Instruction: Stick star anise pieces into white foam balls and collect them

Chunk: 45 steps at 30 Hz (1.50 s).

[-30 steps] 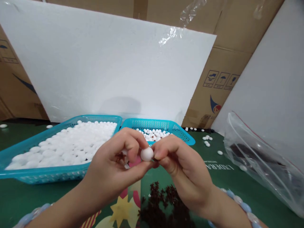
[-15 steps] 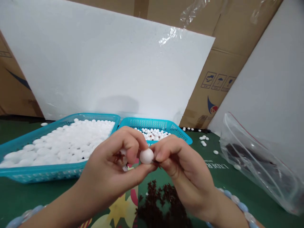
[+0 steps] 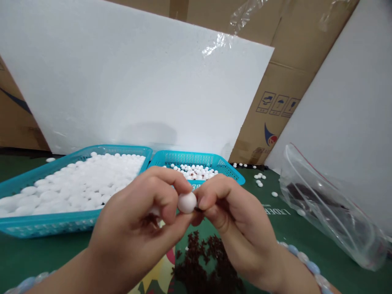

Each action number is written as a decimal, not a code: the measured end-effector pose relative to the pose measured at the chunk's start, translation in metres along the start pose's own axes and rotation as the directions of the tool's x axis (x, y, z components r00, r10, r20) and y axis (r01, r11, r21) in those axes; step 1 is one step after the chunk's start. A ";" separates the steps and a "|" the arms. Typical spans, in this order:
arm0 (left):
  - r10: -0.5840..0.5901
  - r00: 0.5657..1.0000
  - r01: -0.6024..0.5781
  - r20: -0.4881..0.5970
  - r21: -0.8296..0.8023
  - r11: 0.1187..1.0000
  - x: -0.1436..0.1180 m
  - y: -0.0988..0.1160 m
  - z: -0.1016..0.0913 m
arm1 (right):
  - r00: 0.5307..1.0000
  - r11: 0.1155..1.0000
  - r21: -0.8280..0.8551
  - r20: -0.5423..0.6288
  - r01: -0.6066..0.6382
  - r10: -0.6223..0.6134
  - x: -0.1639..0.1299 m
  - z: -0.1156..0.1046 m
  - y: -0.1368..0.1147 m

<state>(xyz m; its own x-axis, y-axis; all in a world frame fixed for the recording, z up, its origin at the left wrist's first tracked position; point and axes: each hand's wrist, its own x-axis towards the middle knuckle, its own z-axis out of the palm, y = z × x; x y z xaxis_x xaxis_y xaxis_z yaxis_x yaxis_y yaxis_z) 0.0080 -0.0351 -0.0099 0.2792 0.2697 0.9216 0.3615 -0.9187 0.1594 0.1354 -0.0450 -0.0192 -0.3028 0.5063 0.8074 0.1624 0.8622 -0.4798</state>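
Note:
My left hand pinches a small white foam ball between thumb and fingers, above the table's front. My right hand meets it from the right, its fingertips pressed against the ball on a tiny dark piece that I can barely make out. Below both hands lies a heap of small dark brown star-shaped pieces. Behind the hands stand two teal baskets: a large one heaped with white balls and a smaller one with fewer balls, some bearing brown marks.
A clear zip bag with dark pieces lies at the right on the green table. Loose white balls are scattered behind it. A white foam board and cardboard boxes close off the back.
Both hands with the ball have dropped slightly lower and closer together. The view has shifted a little, so the baskets and bag sit further left.

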 end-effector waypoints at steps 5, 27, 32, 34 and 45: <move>0.047 0.998 -0.049 0.041 0.054 0.997 0.000 0.001 -0.002 | 0.999 0.996 -0.084 -0.043 0.016 -0.020 0.000 0.000 -0.002; 0.055 0.987 -0.076 0.154 0.140 0.987 -0.005 0.013 0.001 | 0.992 0.996 -0.063 0.108 0.068 -0.061 -0.005 -0.002 0.009; 0.056 0.992 -0.071 0.116 0.127 0.989 -0.014 0.014 0.003 | 0.988 0.992 0.119 0.151 -0.035 0.017 -0.008 -0.001 0.016; 0.035 0.994 -0.049 0.102 0.139 0.989 -0.013 0.014 0.004 | 0.993 0.980 0.195 0.114 -0.026 0.004 -0.008 0.003 0.019; -0.514 0.858 0.497 -0.001 -0.252 0.830 0.001 0.003 -0.006 | 0.972 0.939 0.304 -0.118 -0.159 0.203 0.008 0.009 0.012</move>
<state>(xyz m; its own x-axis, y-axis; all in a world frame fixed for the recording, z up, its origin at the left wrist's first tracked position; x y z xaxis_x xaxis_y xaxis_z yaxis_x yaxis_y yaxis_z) 0.0045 -0.0390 -0.0062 0.0528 0.7034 0.7089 0.2150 -0.7012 0.6797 0.1260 -0.0302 -0.0218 -0.1506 0.6688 0.7280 -0.0846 0.7250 -0.6835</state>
